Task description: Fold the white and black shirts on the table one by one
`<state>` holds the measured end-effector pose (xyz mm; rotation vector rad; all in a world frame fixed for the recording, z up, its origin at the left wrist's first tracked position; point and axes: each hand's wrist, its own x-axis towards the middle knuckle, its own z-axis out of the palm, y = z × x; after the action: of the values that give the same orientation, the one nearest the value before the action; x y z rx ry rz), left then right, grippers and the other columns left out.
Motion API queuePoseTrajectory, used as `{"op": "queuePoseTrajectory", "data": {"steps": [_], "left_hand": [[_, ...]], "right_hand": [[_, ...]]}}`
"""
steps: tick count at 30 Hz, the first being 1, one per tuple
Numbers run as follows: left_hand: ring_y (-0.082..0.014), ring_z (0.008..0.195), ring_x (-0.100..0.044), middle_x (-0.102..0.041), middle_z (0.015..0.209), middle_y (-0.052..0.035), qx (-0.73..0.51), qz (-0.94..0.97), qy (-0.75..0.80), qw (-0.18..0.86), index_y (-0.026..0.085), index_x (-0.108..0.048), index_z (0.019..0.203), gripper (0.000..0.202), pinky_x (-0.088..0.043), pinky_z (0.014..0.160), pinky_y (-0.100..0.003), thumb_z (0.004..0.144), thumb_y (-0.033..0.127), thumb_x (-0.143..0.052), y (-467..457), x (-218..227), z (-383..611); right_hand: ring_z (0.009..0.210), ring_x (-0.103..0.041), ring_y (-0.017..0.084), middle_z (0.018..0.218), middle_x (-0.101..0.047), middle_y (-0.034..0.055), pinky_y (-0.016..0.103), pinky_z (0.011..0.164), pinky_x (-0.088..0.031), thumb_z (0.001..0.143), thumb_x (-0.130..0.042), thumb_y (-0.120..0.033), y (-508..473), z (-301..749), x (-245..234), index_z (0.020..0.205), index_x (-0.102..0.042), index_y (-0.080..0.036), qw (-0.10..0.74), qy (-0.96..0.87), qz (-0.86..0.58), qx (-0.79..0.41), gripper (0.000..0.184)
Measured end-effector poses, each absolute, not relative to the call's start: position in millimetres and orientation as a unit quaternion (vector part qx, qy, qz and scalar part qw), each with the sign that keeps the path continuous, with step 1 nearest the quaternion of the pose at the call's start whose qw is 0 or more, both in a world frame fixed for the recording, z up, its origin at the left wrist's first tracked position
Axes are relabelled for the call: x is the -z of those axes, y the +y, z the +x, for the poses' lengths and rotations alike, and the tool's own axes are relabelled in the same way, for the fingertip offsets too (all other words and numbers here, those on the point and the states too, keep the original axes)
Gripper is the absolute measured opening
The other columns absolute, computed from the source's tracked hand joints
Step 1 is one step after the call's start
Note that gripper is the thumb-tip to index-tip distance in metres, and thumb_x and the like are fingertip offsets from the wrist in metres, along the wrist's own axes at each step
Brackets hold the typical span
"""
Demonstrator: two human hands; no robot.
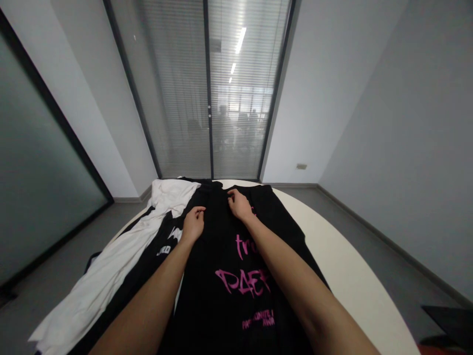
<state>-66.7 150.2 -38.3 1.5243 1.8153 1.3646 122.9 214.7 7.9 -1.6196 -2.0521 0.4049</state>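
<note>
A black T-shirt [221, 256] with pink lettering lies spread on the white round table [354, 276] in front of me. My left hand [192, 223] rests on its far left part, fingers curled and pinching the black cloth. My right hand [239, 203] sits a little farther away near the shirt's far edge, fingers bent and gripping the fabric there. Both forearms stretch out over the shirt.
A white garment [111, 276] and another black garment with white print [162, 246] lie at the left of the table. Beyond the table stand glass doors with blinds [210, 98], grey walls and grey floor. A dark object [451, 320] sits at the lower right.
</note>
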Motion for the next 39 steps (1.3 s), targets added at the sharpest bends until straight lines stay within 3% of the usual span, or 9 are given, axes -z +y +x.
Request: {"op": "queuePoseTrajectory", "data": {"steps": [5, 10, 13, 17, 22, 27, 33, 36, 39], "left_hand": [[-0.0202, 0.109, -0.068, -0.073, 0.115, -0.0082, -0.483, 0.557, 0.646, 0.199, 0.018, -0.07, 0.107, 0.023, -0.05, 0.1, -0.033, 0.089, 0.015, -0.056, 150, 38, -65], [-0.022, 0.108, -0.068, -0.074, 0.114, -0.0103, -0.472, 0.554, 0.658, 0.193, 0.016, -0.072, 0.109, 0.025, -0.05, 0.102, -0.036, 0.089, 0.014, -0.057, 150, 37, -66], [-0.0222, 0.111, -0.068, -0.073, 0.118, -0.0119, -0.466, 0.547, 0.668, 0.193, 0.014, -0.072, 0.112, 0.027, -0.049, 0.104, -0.036, 0.091, 0.015, -0.056, 151, 35, -67], [-0.0217, 0.114, -0.067, -0.073, 0.12, -0.0122, -0.455, 0.547, 0.675, 0.196, 0.013, -0.071, 0.115, 0.028, -0.048, 0.105, -0.034, 0.091, 0.015, -0.057, 151, 33, -66], [-0.0237, 0.117, -0.066, -0.07, 0.124, -0.0136, -0.437, 0.552, 0.684, 0.19, 0.012, -0.069, 0.12, 0.032, -0.049, 0.105, -0.035, 0.089, 0.018, -0.062, 150, 33, -65], [-0.0275, 0.119, -0.065, -0.069, 0.126, -0.0155, -0.41, 0.566, 0.693, 0.178, 0.01, -0.066, 0.126, 0.041, -0.049, 0.103, -0.037, 0.086, 0.02, -0.067, 147, 33, -63], [-0.0298, 0.119, -0.064, -0.069, 0.125, -0.0163, -0.387, 0.58, 0.699, 0.159, 0.011, -0.064, 0.128, 0.044, -0.049, 0.104, -0.04, 0.086, 0.02, -0.067, 142, 30, -61], [-0.0273, 0.122, -0.062, -0.067, 0.129, -0.0134, -0.382, 0.592, 0.693, 0.15, 0.013, -0.063, 0.13, 0.044, -0.046, 0.108, -0.038, 0.086, 0.018, -0.064, 139, 27, -58], [-0.0258, 0.125, -0.06, -0.065, 0.133, -0.0113, -0.378, 0.612, 0.682, 0.129, 0.015, -0.061, 0.132, 0.045, -0.044, 0.11, -0.038, 0.086, 0.015, -0.061, 133, 22, -52]], "right_hand": [[0.11, -0.065, 0.028, 0.116, -0.07, 0.0103, 0.039, 0.092, -0.048, 0.094, -0.057, -0.035, 209, 134, -9, 0.124, -0.061, -0.025, 0.2, -0.759, -0.607, -0.127, 0.033], [0.114, -0.063, 0.035, 0.123, -0.066, 0.0153, 0.049, 0.095, -0.048, 0.087, -0.058, -0.061, 206, 135, -12, 0.135, -0.055, -0.024, 0.176, -0.74, -0.627, -0.168, 0.061], [0.113, -0.063, 0.032, 0.125, -0.065, 0.016, 0.044, 0.095, -0.05, 0.08, -0.069, -0.047, 210, 142, -20, 0.143, -0.048, -0.02, 0.169, -0.731, -0.607, -0.263, 0.072], [0.094, -0.069, 0.021, 0.117, -0.069, 0.0092, 0.029, 0.078, -0.057, 0.068, -0.077, -0.018, 215, 155, -26, 0.148, -0.042, -0.02, 0.159, -0.738, -0.555, -0.349, 0.088], [0.082, -0.069, 0.018, 0.108, -0.071, 0.007, 0.028, 0.066, -0.058, 0.075, -0.073, -0.019, 217, 167, -23, 0.138, -0.054, -0.02, 0.184, -0.73, -0.566, -0.336, 0.065], [0.112, -0.062, 0.032, 0.121, -0.067, 0.0111, 0.044, 0.097, -0.051, 0.059, -0.084, -0.017, 213, 171, -22, 0.116, -0.071, -0.02, 0.151, -0.759, -0.58, -0.254, 0.058], [0.148, -0.028, 0.032, 0.16, -0.035, 0.0095, 0.053, 0.118, -0.024, 0.095, -0.049, -0.055, 185, 141, -2, 0.153, -0.04, -0.026, 0.154, -0.861, -0.462, -0.143, 0.066], [0.151, -0.019, 0.033, 0.163, -0.029, 0.0095, 0.057, 0.121, -0.014, 0.097, -0.04, -0.062, 173, 132, 15, 0.154, -0.038, -0.025, 0.099, -0.878, -0.45, -0.13, 0.068], [0.151, -0.022, 0.031, 0.161, -0.034, 0.0093, 0.055, 0.121, -0.012, 0.099, -0.04, -0.059, 171, 133, 23, 0.152, -0.043, -0.024, 0.139, -0.877, -0.441, -0.13, 0.064]]}}
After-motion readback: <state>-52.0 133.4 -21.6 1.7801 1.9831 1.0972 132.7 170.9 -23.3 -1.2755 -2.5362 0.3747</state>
